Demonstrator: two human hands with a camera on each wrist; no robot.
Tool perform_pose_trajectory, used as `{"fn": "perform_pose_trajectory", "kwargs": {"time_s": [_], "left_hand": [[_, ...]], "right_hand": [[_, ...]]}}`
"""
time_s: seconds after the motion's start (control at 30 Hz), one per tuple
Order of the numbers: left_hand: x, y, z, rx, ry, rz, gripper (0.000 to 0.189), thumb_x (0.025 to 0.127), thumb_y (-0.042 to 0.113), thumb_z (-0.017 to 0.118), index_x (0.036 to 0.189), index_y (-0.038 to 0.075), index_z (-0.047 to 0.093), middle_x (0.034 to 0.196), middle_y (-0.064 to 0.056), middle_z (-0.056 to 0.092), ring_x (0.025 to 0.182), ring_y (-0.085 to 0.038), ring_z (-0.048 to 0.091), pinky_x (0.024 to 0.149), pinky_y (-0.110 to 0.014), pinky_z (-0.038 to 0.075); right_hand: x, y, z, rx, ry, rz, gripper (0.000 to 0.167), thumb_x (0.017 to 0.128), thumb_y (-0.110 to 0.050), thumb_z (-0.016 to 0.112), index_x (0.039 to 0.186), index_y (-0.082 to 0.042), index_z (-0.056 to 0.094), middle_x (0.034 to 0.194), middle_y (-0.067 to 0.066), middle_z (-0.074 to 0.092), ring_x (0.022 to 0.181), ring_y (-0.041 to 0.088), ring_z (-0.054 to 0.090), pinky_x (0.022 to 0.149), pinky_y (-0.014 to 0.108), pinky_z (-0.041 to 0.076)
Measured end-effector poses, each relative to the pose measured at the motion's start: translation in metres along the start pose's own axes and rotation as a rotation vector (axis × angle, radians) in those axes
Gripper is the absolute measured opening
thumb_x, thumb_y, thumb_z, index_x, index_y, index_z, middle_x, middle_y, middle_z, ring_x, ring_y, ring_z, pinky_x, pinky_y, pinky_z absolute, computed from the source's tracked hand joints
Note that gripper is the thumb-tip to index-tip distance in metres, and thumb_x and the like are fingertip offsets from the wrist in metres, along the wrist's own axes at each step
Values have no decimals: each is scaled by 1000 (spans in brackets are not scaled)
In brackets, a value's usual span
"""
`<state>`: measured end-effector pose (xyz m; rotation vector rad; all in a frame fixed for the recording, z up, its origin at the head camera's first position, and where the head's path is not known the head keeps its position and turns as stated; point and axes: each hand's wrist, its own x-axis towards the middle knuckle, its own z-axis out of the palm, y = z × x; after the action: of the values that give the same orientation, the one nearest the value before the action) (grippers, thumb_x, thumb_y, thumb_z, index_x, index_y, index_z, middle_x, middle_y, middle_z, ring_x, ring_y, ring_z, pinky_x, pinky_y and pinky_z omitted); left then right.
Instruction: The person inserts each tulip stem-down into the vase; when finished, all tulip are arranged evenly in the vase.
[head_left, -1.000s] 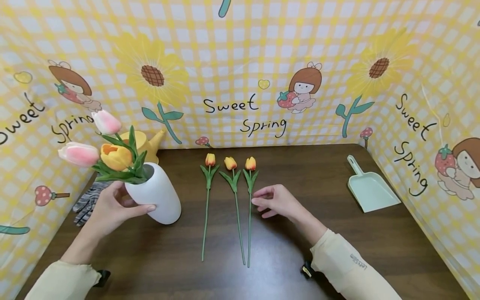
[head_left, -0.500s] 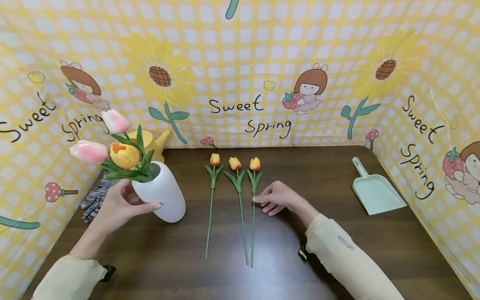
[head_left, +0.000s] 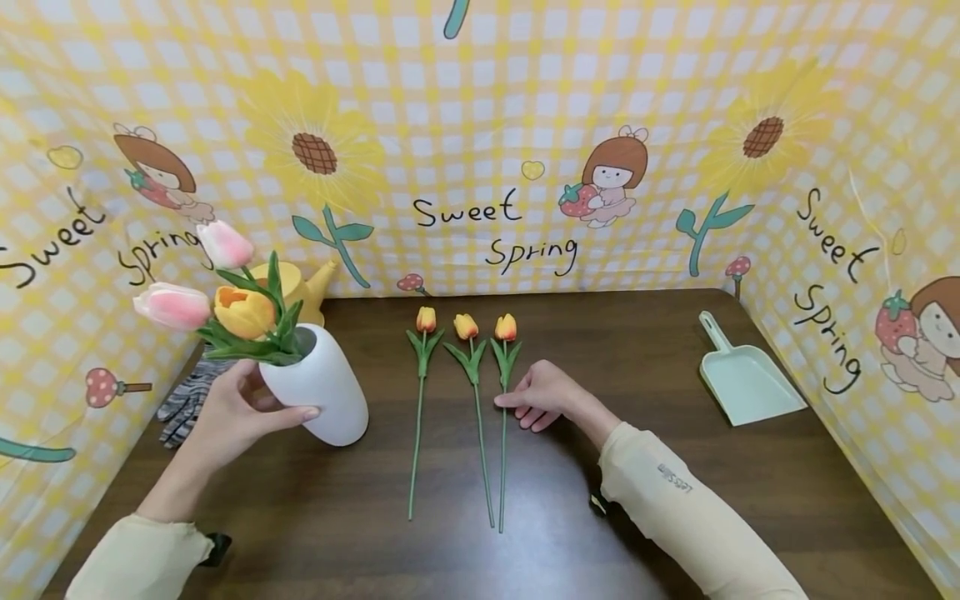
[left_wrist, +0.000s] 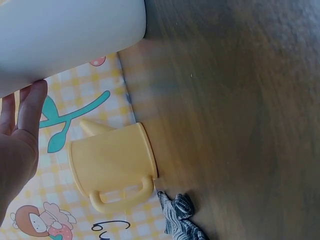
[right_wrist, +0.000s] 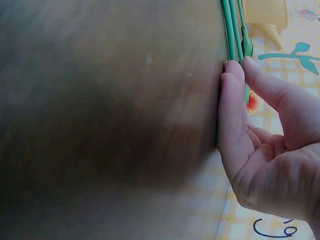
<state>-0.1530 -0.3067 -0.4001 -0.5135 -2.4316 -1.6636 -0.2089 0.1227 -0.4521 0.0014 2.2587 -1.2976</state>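
On the left of the head view, my left hand (head_left: pixel 228 421) grips a tilted white vase (head_left: pixel 333 396), thumb across its front. Two pink tulips (head_left: pixel 225 244) and a yellow tulip (head_left: pixel 243 312) stick out of its mouth. In the left wrist view, fingers touch the vase's (left_wrist: pixel 75 35) side. Three orange-yellow tulips lie side by side on the table: a left one (head_left: pixel 425 320), a middle one (head_left: pixel 465 326) and a right one (head_left: pixel 506 327). My right hand (head_left: pixel 551 396) pinches the right tulip's stem below its leaves; thumb and fingertips meet there in the right wrist view.
Behind the vase stands a yellow watering can (head_left: pixel 311 292). A grey striped glove (head_left: pixel 183 404) lies at the table's left edge. A pale green dustpan (head_left: pixel 750 383) lies at the right. Checked yellow cloth (head_left: pixel 465 108) hangs at the back and sides of the brown table (head_left: pixel 637 550).
My right hand has moved left onto the right tulip's stem, and its thumb and fingers have closed there. My left hand and the vase have stayed as they were.
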Motion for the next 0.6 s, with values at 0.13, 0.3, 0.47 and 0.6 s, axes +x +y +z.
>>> {"fn": "perform_pose_trajectory", "kwargs": {"time_s": [0.13, 0.3, 0.47, 0.6], "left_hand": [[-1, 0, 0, 7, -6, -2, 79, 70, -12, 88, 139, 7, 54, 118, -9, 65, 101, -13, 70, 78, -28, 61], [-3, -1, 0, 15, 1, -12, 79, 70, -11, 89, 138, 8, 55, 118, -9, 65, 102, -13, 70, 80, -28, 61], [-3, 2, -2, 21, 18, -18, 79, 70, -10, 89, 138, 8, 55, 117, -8, 66, 101, -13, 70, 79, -28, 61], [-3, 3, -2, 24, 12, -29, 77, 71, -7, 90, 138, 9, 55, 118, -7, 66, 101, -13, 70, 79, -29, 61]], "right_hand": [[1, -1, 3, -33, 11, 10, 26, 88, -26, 83, 82, -3, 73, 67, 8, 68, 53, 15, 67, 52, 33, 61], [2, -1, 6, -36, -13, 7, 21, 90, -21, 80, 84, -2, 74, 69, 10, 69, 54, 15, 68, 53, 34, 62], [5, -6, 6, -31, -27, 3, 18, 90, -19, 79, 85, -2, 74, 69, 10, 69, 54, 15, 68, 54, 34, 62], [4, -8, 6, -34, -35, 21, 18, 91, -18, 78, 85, -2, 72, 69, 10, 69, 54, 15, 67, 53, 34, 62]]}}
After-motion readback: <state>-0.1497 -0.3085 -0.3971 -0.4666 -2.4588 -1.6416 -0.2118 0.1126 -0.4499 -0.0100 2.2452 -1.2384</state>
